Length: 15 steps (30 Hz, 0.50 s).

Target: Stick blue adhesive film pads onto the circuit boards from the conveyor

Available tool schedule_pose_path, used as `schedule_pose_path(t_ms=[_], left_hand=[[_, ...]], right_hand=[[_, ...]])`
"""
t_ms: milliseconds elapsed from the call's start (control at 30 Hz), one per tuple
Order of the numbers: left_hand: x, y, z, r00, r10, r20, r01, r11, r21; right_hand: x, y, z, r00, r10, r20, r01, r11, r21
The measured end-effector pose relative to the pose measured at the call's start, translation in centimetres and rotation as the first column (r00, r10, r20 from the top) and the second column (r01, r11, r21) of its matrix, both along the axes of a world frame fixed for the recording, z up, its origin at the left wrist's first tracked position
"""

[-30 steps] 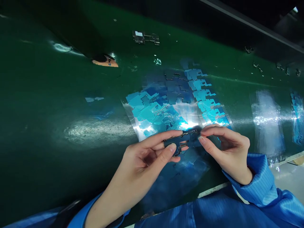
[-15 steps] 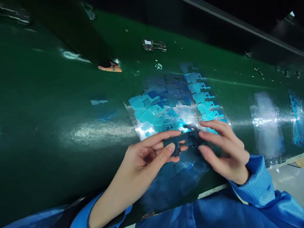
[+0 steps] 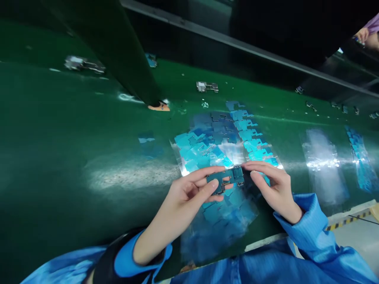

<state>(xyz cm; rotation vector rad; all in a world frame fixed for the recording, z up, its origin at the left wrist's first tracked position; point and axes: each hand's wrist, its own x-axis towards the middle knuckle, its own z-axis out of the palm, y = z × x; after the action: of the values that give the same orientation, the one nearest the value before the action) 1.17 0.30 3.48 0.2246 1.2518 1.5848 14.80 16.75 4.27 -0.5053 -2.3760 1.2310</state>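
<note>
Holding a circuit board [image 3: 237,175] in the left hand [image 3: 185,199], gripping its left part between thumb and fingers and pressing the thumb onto the blue face turned toward the camera. Suspending the board above the green table [image 3: 118,130], in front of a spread of blue film pieces [image 3: 192,150]. Hovering the right hand [image 3: 276,187] at the board's right end, forming a narrow gap between thumb and index fingertip. Failing to tell touching from near-touching at the board's corner. Noting more blue film [image 3: 233,213] below the hands, dimmer and overlapping. Noting a clear sheet [image 3: 321,161] well to the right, beside another strip of blue film [image 3: 359,157]. Observing a second circuit board [image 3: 207,86] farther back, right of a dark post [image 3: 130,51]. Seeing small dark parts [image 3: 310,105] scattered at the far right. Wearing blue sleeves [image 3: 314,225].
</note>
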Motion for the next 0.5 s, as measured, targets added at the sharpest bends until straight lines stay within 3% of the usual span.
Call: schedule_pose_path(t_ms=[133, 233, 367, 500], left_hand=[[0.3, 0.1, 0.0, 0.999, -0.039, -0.004, 0.039, 0.999, 0.018], [0.6, 0.2, 0.1, 0.998, -0.054, 0.024, 0.054, 0.998, 0.031], [0.5, 0.4, 0.1, 0.995, 0.057, 0.078, -0.059, 0.998, 0.028], [-0.2, 0.4, 0.1, 0.978, 0.173, 0.115, -0.181, 0.981, 0.065]], right_hand=[[0.2, -0.6, -0.3, 0.984, 0.062, 0.167, 0.001, 0.935, -0.353], [0.4, -0.2, -0.3, 0.971, 0.122, 0.206, -0.008, 0.876, -0.483], [-0.7, 3.3, 0.9, 0.965, 0.086, 0.248, 0.014, 0.927, -0.375], [-5.0, 10.6, 1.7, 0.958, -0.090, 0.273, 0.150, 0.967, -0.206]])
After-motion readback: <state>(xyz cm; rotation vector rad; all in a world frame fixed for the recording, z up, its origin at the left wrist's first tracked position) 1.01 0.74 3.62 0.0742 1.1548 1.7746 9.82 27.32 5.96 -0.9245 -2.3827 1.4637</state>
